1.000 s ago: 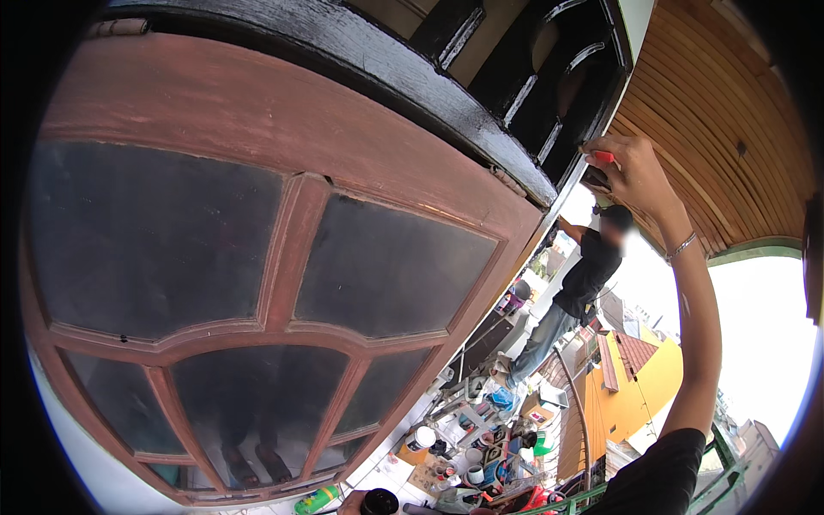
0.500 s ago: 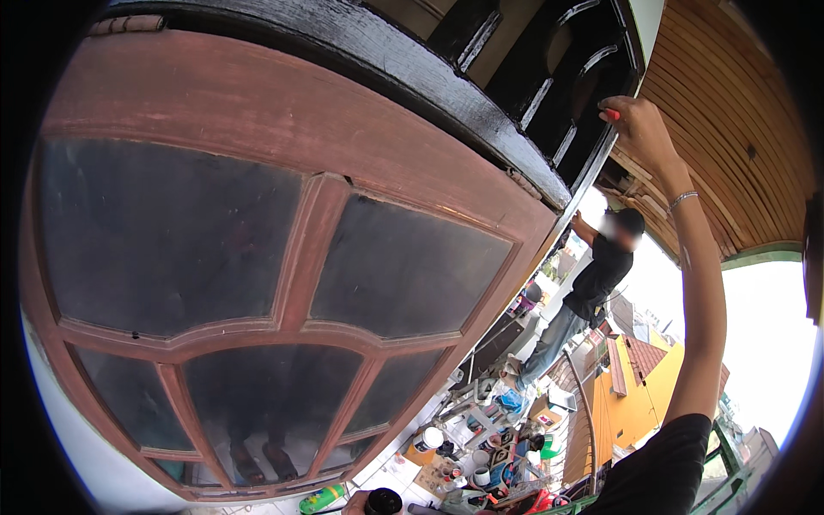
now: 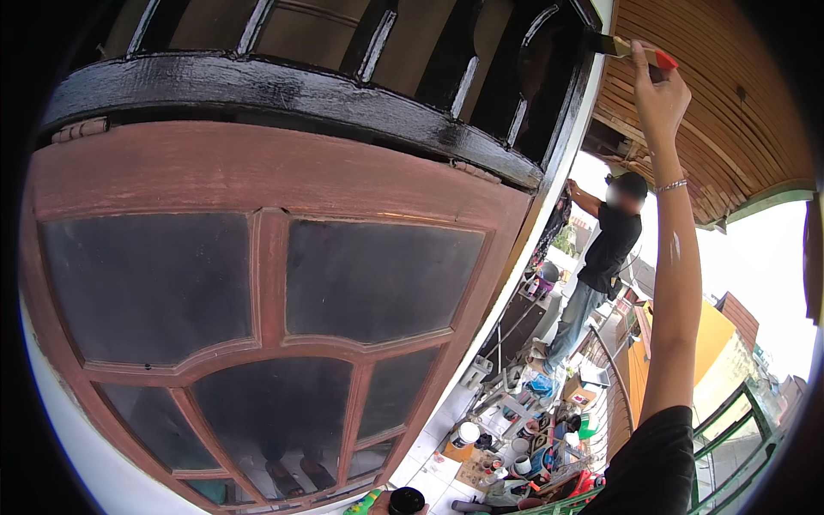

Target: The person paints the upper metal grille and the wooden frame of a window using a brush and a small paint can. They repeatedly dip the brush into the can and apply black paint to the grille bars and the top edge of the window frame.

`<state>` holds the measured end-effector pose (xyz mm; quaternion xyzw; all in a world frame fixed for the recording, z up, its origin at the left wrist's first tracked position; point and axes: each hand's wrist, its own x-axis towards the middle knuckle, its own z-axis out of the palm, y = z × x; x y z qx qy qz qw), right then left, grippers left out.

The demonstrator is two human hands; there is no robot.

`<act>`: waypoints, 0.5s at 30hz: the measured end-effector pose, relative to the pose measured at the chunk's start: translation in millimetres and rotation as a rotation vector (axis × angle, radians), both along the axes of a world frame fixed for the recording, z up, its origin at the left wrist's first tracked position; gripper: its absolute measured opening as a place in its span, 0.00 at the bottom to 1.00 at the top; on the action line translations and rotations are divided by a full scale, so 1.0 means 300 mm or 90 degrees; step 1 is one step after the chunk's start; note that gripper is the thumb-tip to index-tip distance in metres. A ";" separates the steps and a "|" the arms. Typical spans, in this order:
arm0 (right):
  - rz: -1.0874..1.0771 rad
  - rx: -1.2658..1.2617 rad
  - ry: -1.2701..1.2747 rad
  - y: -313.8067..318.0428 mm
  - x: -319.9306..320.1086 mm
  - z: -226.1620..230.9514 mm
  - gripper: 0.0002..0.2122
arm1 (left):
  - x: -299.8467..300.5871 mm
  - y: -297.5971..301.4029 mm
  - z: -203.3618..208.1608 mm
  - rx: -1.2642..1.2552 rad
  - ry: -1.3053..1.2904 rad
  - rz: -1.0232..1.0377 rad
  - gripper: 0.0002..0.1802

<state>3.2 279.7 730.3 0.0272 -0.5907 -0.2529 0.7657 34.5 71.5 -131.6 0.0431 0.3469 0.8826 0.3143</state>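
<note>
The right hand (image 3: 663,99) grasps a red-handled paintbrush (image 3: 614,46), raised higher than before, bristles at the black grille's (image 3: 283,83) right side; the left hand (image 3: 383,504), near, grips a dark round container (image 3: 407,499).

I see open air beside the right hand (image 3: 665,96); the black frame (image 3: 292,84) blocks its left, and clutter (image 3: 519,446) crowds the tiled floor (image 3: 421,451).

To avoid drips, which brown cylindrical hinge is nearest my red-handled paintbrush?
The right hinge, toward your paintbrush; the other hinge sits at the far left.
</note>
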 end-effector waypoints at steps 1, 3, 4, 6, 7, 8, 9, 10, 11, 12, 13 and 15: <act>0.060 -0.006 0.047 -0.004 0.044 -0.089 0.21 | 0.007 0.003 -0.011 -0.052 0.105 -0.003 0.31; 0.342 -0.090 0.042 -0.001 0.039 -0.386 0.18 | 0.007 -0.134 0.330 -0.292 0.446 0.130 0.26; 0.424 -0.104 0.050 0.010 0.064 -0.540 0.14 | 0.000 -0.137 0.327 -0.269 0.413 0.115 0.26; 0.463 -0.235 0.062 0.016 0.124 -0.911 0.12 | -0.047 -0.140 0.271 -0.062 0.239 -0.018 0.25; 0.436 -0.278 0.109 0.056 0.179 -1.094 0.13 | -0.044 -0.139 0.296 -0.064 0.231 0.004 0.24; 0.414 -0.399 0.076 0.060 0.241 -1.299 0.13 | -0.036 -0.136 0.352 -0.068 0.224 0.042 0.23; 0.474 -0.510 0.119 0.043 0.266 -1.470 0.14 | -0.035 -0.145 0.423 -0.075 0.219 0.076 0.22; 0.524 -0.671 0.179 0.017 0.293 -1.623 0.15 | -0.062 -0.182 0.551 -0.230 0.428 0.155 0.20; 0.621 -0.850 0.262 -0.012 0.313 -1.766 0.14 | -0.080 -0.188 0.572 -0.239 0.430 0.158 0.21; 0.754 -0.968 0.332 -0.016 0.343 -1.922 0.13 | -0.081 -0.194 0.574 -0.253 0.424 0.159 0.22; 0.873 -1.101 0.410 -0.040 0.369 -2.035 0.13 | -0.063 -0.218 0.560 -0.280 0.409 0.153 0.23; 0.861 -1.262 0.475 -0.090 0.405 -2.214 0.15 | -0.083 -0.229 0.570 -0.359 0.428 0.099 0.15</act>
